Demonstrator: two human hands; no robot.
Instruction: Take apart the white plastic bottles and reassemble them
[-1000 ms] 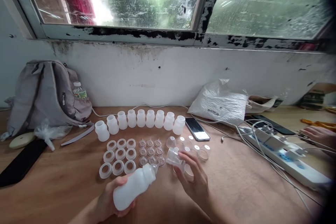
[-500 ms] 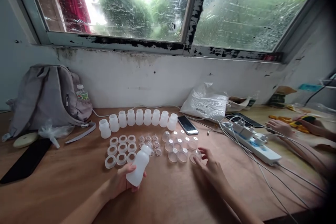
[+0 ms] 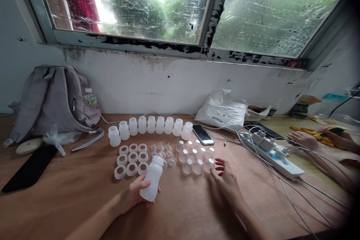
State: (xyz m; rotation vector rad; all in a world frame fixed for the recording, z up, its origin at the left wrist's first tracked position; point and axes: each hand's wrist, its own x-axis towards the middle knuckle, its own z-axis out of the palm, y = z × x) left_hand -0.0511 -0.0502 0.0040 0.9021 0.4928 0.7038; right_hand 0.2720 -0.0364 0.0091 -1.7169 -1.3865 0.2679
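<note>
My left hand (image 3: 134, 192) is wrapped round a frosted white baby bottle (image 3: 152, 180), tilted with its neck up and away from me. Just beyond its neck are rows of small clear nipples (image 3: 169, 155), partly hidden by the bottle. White screw rings (image 3: 131, 168) lie in rows left of them. To the right, several clear dome caps with white tops stand in rows. Beside the nearest right dome cap (image 3: 207, 166) is my right hand (image 3: 227, 183), its fingers apart and bent, holding nothing. Behind the parts, several frosted bottles (image 3: 151, 125) stand in a curved row.
A phone (image 3: 203, 135) and a white plastic bag (image 3: 222, 110) lie behind the caps. Cables and a power strip (image 3: 272, 157) run along the right, where another person's hands (image 3: 305, 140) work. On the left are a grey backpack (image 3: 53, 97) and a black flat item (image 3: 29, 168).
My right hand has let go of the nearest right dome cap, which now sits in line with the others. The view has shifted slightly; my left hand still holds the baby bottle, now more upright.
</note>
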